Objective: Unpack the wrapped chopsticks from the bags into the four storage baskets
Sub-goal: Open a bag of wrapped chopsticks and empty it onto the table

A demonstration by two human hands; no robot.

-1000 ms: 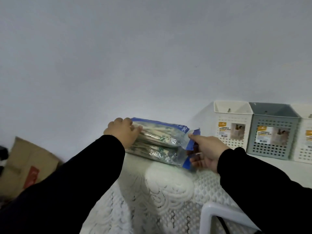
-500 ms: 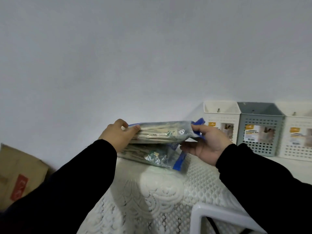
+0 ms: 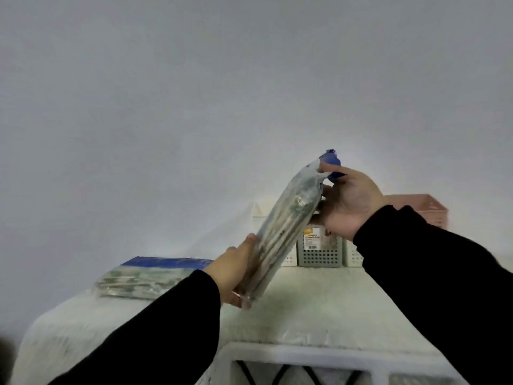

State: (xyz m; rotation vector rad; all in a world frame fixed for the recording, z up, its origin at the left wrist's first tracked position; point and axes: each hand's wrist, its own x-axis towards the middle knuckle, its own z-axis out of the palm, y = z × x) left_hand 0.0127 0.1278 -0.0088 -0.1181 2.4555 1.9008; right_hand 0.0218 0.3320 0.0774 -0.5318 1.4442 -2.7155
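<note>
A clear bag of wrapped chopsticks (image 3: 280,240) tilts in the air above the surface (image 3: 319,309), the left hand (image 3: 236,276) gripping its bottom, the right hand (image 3: 349,202) pinching its blue top. A second bag (image 3: 147,276) lies flat to the left; baskets (image 3: 319,250) stand behind.

Both hands have tilted top bag (image 3: 280,234) upright

clear bag (image 3: 280,240) with blue top, grey basket (image 3: 319,252), pink basket (image 3: 427,211), black sleeves (image 3: 433,276)
</note>
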